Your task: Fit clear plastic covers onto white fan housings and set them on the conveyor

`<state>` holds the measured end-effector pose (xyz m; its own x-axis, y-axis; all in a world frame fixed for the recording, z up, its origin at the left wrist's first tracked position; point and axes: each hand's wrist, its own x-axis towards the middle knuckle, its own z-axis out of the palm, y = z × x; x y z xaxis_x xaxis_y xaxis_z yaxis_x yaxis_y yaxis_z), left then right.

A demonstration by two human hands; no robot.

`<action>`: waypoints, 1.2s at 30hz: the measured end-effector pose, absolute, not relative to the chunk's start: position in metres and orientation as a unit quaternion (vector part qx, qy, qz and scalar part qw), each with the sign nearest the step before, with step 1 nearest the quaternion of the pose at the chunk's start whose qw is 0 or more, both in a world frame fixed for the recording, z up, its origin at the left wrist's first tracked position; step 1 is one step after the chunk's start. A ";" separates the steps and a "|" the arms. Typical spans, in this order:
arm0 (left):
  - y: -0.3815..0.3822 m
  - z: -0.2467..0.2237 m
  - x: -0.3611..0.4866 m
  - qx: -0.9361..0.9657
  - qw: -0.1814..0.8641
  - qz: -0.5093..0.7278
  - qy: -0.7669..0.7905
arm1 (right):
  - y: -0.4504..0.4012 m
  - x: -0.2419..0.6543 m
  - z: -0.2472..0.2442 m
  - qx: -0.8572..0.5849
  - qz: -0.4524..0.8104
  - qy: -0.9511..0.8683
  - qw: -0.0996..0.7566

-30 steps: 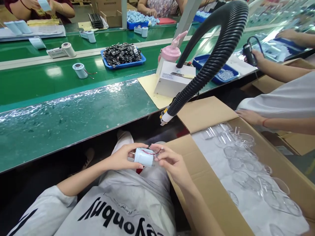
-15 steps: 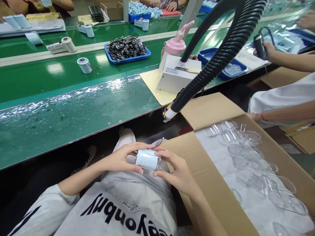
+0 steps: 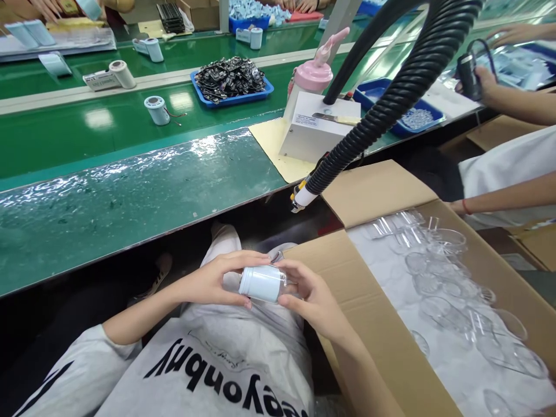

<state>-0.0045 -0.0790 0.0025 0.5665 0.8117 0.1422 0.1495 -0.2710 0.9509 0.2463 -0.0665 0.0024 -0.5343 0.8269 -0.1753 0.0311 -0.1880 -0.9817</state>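
Above my lap I hold a light-blue wrapped cylinder [image 3: 263, 282], likely a battery pack, lying on its side. My left hand [image 3: 221, 280] is closed around its left end, thumb below and fingers above. My right hand [image 3: 310, 295] grips the right end, where a clear plastic part shows. Thin wires by the right fingers are mostly hidden. To my right, an open cardboard box [image 3: 347, 289] holds several clear plastic pieces [image 3: 447, 278] on white lining.
A black ribbed hose [image 3: 382, 110] with a white nozzle hangs over the bench edge from a white box [image 3: 319, 133]. On the green belt stand a similar blue cylinder [image 3: 157, 110] with wires and a blue tray [image 3: 264, 92] of small black parts. A co-worker's hand [image 3: 486, 84] holds a black tool at right.
The cylinder's wires, which stuck out above it, are now mostly out of sight by my right fingers. My right hand has shifted slightly at the clear end. The view moved a little.
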 end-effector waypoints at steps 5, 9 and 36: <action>-0.080 0.001 -0.006 0.738 0.490 0.337 0.319 | -0.065 0.241 0.002 -0.394 0.714 -0.505 0.283; -0.080 0.002 -0.007 0.741 0.486 0.335 0.320 | -0.064 0.236 0.002 -0.380 0.750 -0.465 0.277; -0.088 0.011 -0.001 0.618 0.586 0.322 0.414 | -0.074 0.235 -0.015 -0.428 0.562 -0.618 0.345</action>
